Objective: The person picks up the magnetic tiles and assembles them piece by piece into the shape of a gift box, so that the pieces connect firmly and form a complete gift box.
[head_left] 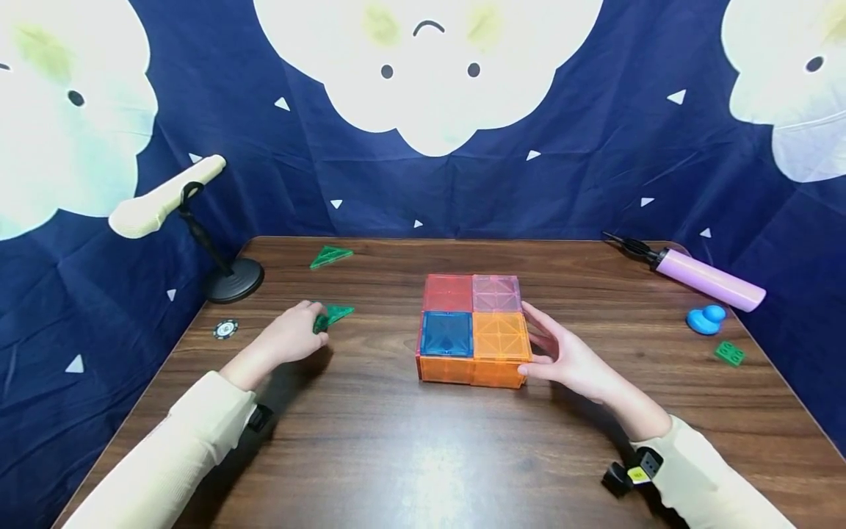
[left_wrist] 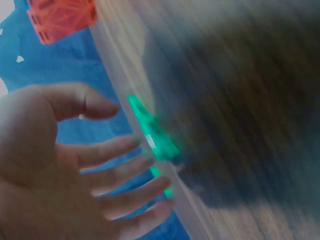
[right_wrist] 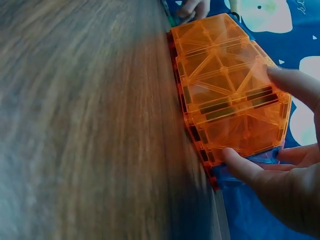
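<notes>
A low box of see-through magnetic tiles stands mid-table, with red, pink, blue and orange squares on top and orange tiles along its front. My right hand holds it by the right side, its thumb at the front corner and fingers further back; in the right wrist view, fingertips touch the orange tiles. On the left, my left hand is at a green triangular tile. The left wrist view is blurred; there the thumb stands apart from the spread fingers, beside the green tile. Another green triangular tile lies farther back.
At the left edge are a poker chip and a black stand bearing a cream, sleeve-like piece. To the right lie a purple hand pump, a blue knobbed piece and a green toy brick.
</notes>
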Tool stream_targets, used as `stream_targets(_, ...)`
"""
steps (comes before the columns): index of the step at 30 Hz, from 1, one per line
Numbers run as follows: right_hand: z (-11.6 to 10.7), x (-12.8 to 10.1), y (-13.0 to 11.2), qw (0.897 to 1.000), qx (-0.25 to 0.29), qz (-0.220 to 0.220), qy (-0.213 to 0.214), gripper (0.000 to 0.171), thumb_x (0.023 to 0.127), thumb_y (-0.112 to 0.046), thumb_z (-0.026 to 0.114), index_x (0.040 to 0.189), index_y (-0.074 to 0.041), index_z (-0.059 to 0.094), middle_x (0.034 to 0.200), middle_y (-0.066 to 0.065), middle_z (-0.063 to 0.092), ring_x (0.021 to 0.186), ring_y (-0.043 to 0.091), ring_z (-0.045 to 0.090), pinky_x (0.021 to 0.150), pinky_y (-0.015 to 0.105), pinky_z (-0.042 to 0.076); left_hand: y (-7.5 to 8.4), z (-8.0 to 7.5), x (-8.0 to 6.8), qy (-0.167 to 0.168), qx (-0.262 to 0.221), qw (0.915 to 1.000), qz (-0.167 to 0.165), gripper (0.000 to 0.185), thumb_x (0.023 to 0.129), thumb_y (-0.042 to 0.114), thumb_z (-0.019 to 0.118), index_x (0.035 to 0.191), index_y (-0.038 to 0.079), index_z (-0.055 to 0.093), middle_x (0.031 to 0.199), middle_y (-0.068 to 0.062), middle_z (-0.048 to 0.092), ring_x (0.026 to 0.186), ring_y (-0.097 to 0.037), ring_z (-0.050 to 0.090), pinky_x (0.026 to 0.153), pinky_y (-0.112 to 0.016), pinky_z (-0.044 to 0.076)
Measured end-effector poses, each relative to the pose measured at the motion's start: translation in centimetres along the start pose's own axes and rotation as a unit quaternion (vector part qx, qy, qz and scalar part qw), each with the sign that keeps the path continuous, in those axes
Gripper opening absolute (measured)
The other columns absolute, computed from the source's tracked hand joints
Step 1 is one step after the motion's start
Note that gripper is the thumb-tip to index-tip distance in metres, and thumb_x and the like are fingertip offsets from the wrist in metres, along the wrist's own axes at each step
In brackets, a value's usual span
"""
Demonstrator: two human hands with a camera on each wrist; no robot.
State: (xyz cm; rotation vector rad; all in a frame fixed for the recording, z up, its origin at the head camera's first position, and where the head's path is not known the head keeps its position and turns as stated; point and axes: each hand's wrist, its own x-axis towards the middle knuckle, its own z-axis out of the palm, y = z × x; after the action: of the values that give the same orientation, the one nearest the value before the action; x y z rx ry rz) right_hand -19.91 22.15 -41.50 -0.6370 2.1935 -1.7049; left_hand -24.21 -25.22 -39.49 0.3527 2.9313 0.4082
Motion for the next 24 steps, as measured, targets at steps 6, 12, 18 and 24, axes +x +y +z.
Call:
stream_targets(6, 0.3, 0.1, 0.1, 1.0, -0.005, 0.001, 0.003, 0.1, 0.088, -0.007, 0.081, 0.164, -0.011, 0.016, 0.167, 0.02, 0.016, 0.144, 0.047, 0.033, 0.098, 0.034, 0.05, -1.4, -0.1, 1.6, 0.01, 0.02, 0.9992, -0.034, 0.062, 0.091, 0.026, 0.069, 0.136, -0.013, 0.052, 0.125, -0.035, 0.053, 0.106, -0.05, 0.055, 0.088, -0.059, 0.047)
stream_targets(12, 0.2, 0.2, 0.0, 1.0, -0.02, 0.003, 0.009, 0.1, 0.087, -0.009, 0.081, 0.164, -0.013, 0.017, 0.167, 0.018, 0.017, 0.143, 0.046, 0.035, 0.098, 0.035, 0.05, -2.0, -0.2, 2.1, 0.01, -0.007, 0.9991, -0.042, 0.057, 0.087, 0.023, 0.073, 0.128, -0.012, 0.056, 0.117, -0.033, 0.052, 0.106, -0.054, 0.05, 0.09, -0.06, 0.044)
stream_targets(18, 0.0, 0.1, 0.2, 1.0, -0.023, 0.003, 0.008, 0.099, 0.088, -0.009, 0.081, 0.164, -0.013, 0.017, 0.167, 0.019, 0.017, 0.143, 0.046, 0.035, 0.098, 0.036, 0.05, -1.7, 0.0, 2.4, 0.024, -0.056, 0.9976, -0.032, 0.047, 0.084, 0.014, 0.078, 0.114, -0.005, 0.048, 0.104, -0.026, 0.057, 0.093, -0.042, 0.056, 0.08, -0.052, 0.047)
stream_targets(24, 0.1, 0.0, 0.2, 1.0, -0.018, 0.001, 0.008, 0.1, 0.088, -0.009, 0.081, 0.164, -0.013, 0.017, 0.167, 0.02, 0.017, 0.143, 0.047, 0.034, 0.098, 0.035, 0.051, -0.9, 0.5, 2.8, 0.05, -0.14, 0.9887, -0.019, 0.03, 0.088, -0.004, 0.071, 0.108, 0.0, 0.05, 0.106, -0.022, 0.064, 0.099, -0.038, 0.061, 0.08, -0.049, 0.048)
